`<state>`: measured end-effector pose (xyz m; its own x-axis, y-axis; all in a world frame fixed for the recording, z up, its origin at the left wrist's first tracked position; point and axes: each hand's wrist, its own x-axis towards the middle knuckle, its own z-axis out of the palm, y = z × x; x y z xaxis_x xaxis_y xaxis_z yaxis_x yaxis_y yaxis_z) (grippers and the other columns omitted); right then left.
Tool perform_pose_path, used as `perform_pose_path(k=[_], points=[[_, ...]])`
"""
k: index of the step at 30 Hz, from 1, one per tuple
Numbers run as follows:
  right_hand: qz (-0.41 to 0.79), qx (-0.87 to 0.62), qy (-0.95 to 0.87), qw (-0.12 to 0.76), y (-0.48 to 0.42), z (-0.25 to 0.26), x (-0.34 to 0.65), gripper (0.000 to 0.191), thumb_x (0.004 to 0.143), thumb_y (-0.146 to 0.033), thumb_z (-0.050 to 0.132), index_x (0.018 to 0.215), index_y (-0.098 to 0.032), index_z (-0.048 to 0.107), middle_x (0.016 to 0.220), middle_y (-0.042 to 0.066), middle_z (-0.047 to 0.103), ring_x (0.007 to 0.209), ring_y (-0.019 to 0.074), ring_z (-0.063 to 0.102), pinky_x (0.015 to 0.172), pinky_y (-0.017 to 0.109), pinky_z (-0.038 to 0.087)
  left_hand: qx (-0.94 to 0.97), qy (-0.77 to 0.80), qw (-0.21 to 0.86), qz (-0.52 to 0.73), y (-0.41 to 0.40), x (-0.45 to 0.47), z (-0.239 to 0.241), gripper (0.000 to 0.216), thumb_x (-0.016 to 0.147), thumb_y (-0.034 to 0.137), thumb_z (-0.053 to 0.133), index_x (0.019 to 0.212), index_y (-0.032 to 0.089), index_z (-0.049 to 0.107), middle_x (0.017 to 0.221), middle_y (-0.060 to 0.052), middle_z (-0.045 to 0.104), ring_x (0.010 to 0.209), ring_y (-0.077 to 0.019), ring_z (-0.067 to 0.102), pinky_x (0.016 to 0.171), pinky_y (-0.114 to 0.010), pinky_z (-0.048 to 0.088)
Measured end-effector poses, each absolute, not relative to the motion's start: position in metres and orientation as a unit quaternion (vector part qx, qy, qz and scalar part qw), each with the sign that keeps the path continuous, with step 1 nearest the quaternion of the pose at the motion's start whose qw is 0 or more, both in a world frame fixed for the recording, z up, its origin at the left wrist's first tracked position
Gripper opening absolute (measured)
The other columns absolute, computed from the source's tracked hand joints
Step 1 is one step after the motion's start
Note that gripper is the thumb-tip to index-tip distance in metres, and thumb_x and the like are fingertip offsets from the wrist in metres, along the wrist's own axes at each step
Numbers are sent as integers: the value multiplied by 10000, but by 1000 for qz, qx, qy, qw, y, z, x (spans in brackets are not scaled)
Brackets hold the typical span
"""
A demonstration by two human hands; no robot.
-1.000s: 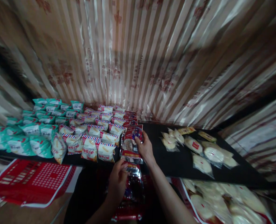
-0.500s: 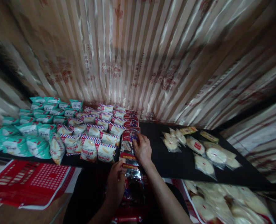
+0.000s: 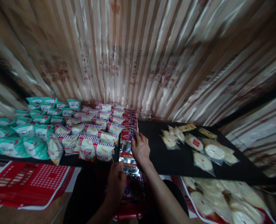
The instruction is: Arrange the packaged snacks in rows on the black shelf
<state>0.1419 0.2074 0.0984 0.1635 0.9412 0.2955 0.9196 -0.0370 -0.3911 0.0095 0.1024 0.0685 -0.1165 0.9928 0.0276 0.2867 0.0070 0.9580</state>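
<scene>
A column of flat red and silver snack packets (image 3: 128, 134) runs down the black tabletop towards my lap, overlapping each other. My right hand (image 3: 141, 149) grips the right edge of the nearest packets on the table, thumb on top and fingers at the side. Lower down, my left hand (image 3: 116, 180) is closed beside the column's lower left edge; what its curled fingertips pinch is hidden. Beneath both hands, more shiny red packets (image 3: 134, 186) lie in shadow by my lap. White bags with red and blue striped tops (image 3: 104, 151) stand in rows just left of the column.
Teal bags (image 3: 36, 146) fill the left end of the black table (image 3: 161, 161). Clear packs of round pale discs (image 3: 203, 161) lie on the right. A red basket (image 3: 35, 183) sits below left, another container with pale packs (image 3: 205, 202) below right. Striped sheeting (image 3: 138, 62) hangs behind.
The view has shifted slightly, so the table's goods appear a little further left. My right hand keeps its place at the packets, and my left hand stays low beside them.
</scene>
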Motion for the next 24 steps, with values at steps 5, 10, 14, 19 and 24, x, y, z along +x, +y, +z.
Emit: perform_pose_path(k=[5,10,14,19,24], points=[[22,-699,-648,302,206,97,144,441,874,-316,413,1263,-132,509,1281,150,482,1163,263,406,986,403,377,544,582,381,469,99,9,82,314,773,183,411,1010,156,616,957,-87,607,897,-189,599,829,-338,485],[21,-648,-635,419,181,105,145,378,888,-317,379,1192,-155,533,1225,125,525,1159,220,440,983,402,385,578,535,393,474,84,3,98,255,790,153,397,867,182,638,884,-58,629,857,-169,600,797,-299,478],[69,-632,-586,503,126,97,147,305,881,-330,402,1103,-170,539,1011,92,608,949,193,567,864,369,464,637,496,424,412,58,-7,79,252,802,150,395,817,189,643,834,-47,622,798,-145,598,747,-259,470],[208,-609,-636,426,51,57,148,260,883,-331,394,905,-189,610,851,72,663,804,180,626,753,306,492,689,525,459,200,32,-25,21,261,775,119,418,829,198,661,860,-48,643,843,-162,605,804,-277,449],[364,-626,-677,132,34,17,143,296,875,-267,383,1004,-188,637,945,68,704,874,198,658,785,294,477,634,603,474,97,41,-26,-22,245,688,46,494,809,181,659,928,-58,652,933,-185,591,877,-287,412]])
